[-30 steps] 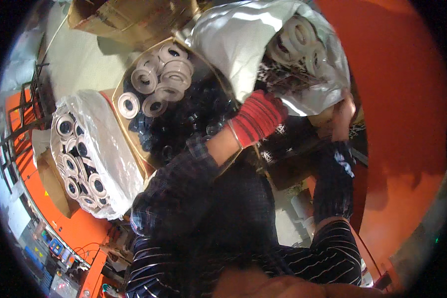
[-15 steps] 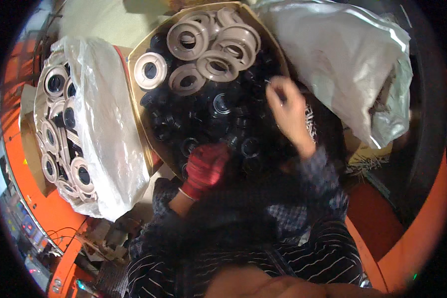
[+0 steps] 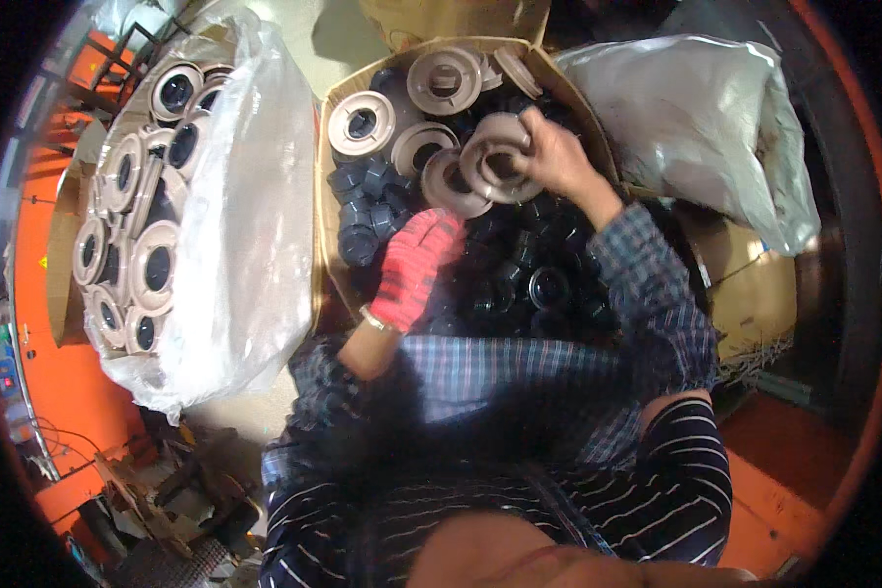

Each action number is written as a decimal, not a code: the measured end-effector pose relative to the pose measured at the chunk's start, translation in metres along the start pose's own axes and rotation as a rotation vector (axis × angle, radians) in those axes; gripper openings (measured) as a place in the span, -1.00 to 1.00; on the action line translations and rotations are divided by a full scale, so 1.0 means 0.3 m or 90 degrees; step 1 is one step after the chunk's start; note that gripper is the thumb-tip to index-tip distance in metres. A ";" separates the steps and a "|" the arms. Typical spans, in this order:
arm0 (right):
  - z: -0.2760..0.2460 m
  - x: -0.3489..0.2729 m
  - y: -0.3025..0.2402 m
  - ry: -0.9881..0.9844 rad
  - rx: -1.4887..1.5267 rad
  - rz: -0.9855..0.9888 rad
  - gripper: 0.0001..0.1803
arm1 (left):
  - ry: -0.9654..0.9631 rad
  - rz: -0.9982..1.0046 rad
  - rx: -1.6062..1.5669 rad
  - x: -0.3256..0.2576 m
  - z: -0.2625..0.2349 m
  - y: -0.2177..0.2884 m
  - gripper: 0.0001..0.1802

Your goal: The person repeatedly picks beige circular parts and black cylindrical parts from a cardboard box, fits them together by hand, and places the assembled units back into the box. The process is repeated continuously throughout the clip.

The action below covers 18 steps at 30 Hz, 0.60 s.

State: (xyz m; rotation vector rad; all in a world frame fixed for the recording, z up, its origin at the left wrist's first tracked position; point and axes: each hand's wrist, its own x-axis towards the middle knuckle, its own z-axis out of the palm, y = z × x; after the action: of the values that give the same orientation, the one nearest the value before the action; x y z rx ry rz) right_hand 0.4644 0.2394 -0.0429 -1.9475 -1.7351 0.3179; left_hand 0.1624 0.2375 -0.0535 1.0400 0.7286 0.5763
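My bare right hand [image 3: 563, 161] grips the near-right rim of a beige flanged ring [image 3: 478, 160], tilted above the other parts. Under its left side lies a second beige ring [image 3: 437, 184], partly covered. My left hand [image 3: 412, 274], in a red glove with dark stripes, is just below that ring. Its fingers stretch up and to the right; the tips are blurred, and contact with the ring cannot be made out. Both hands are over an open cardboard box [image 3: 320, 235] with many black plastic caps [image 3: 361, 243] and several more beige rings [image 3: 444, 110] at its far side.
At the left stands a carton lined with a clear plastic bag [image 3: 255, 216], full of beige rings with black centres [image 3: 157, 265]. A grey-white plastic sack [image 3: 676, 118] leans at the right. Orange machine parts [image 3: 54, 245] flank the left; cardboard scraps [image 3: 167, 490] lie below.
My right hand, raised with no ring visible before, now grips a beige ring. My left hand has moved up from the near caps toward the rings. The whole view has shifted.
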 end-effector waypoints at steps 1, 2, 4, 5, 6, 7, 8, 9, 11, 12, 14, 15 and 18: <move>0.009 -0.084 -0.052 0.010 0.032 -0.004 -0.45 | 0.012 -0.079 -0.085 -0.004 0.018 -0.007 -0.52; 0.026 -0.156 -0.108 0.012 0.046 -0.001 -0.46 | 0.034 -0.152 -0.125 -0.009 0.041 -0.018 -0.48; 0.044 -0.294 -0.203 -0.021 -0.033 -0.075 -0.45 | 0.050 -0.216 -0.261 -0.032 0.091 -0.044 -0.46; 0.057 -0.358 -0.252 -0.089 -0.041 -0.033 -0.41 | 0.036 -0.227 -0.335 -0.040 0.110 -0.054 -0.45; 0.077 -0.430 -0.310 -0.038 -0.078 -0.116 -0.43 | 0.006 -0.208 -0.428 -0.070 0.122 -0.069 -0.47; 0.087 -0.485 -0.358 -0.011 -0.125 -0.180 -0.45 | 0.032 -0.176 -0.423 -0.083 0.126 -0.073 -0.48; 0.087 -0.525 -0.397 0.000 -0.076 -0.205 -0.46 | 0.053 -0.132 -0.435 -0.108 0.125 -0.080 -0.49; 0.080 -0.557 -0.425 -0.046 -0.048 -0.182 -0.48 | 0.100 -0.127 -0.445 -0.126 0.120 -0.080 -0.49; 0.041 -0.573 -0.422 -0.002 0.007 -0.177 -0.51 | 0.083 0.007 -0.275 -0.171 0.092 -0.065 -0.47; 0.013 -0.567 -0.390 0.022 0.035 -0.126 -0.51 | 0.093 0.037 -0.192 -0.190 0.076 -0.048 -0.46; -0.042 -0.522 -0.268 0.110 0.048 0.002 -0.51 | 0.184 0.118 0.023 -0.237 0.060 -0.015 -0.50; -0.069 -0.487 -0.184 0.195 0.035 0.036 -0.51 | 0.196 0.113 0.119 -0.266 0.060 0.001 -0.48; -0.069 -0.460 0.034 0.180 -0.353 0.225 -0.60 | 0.239 0.189 0.308 -0.376 0.071 0.041 -0.45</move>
State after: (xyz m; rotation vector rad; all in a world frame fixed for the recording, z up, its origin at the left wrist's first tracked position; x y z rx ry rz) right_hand 0.4617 0.0998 -0.0522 -2.5459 -1.3822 -0.3489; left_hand 0.1062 0.1483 -0.0061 1.5263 1.0866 0.8920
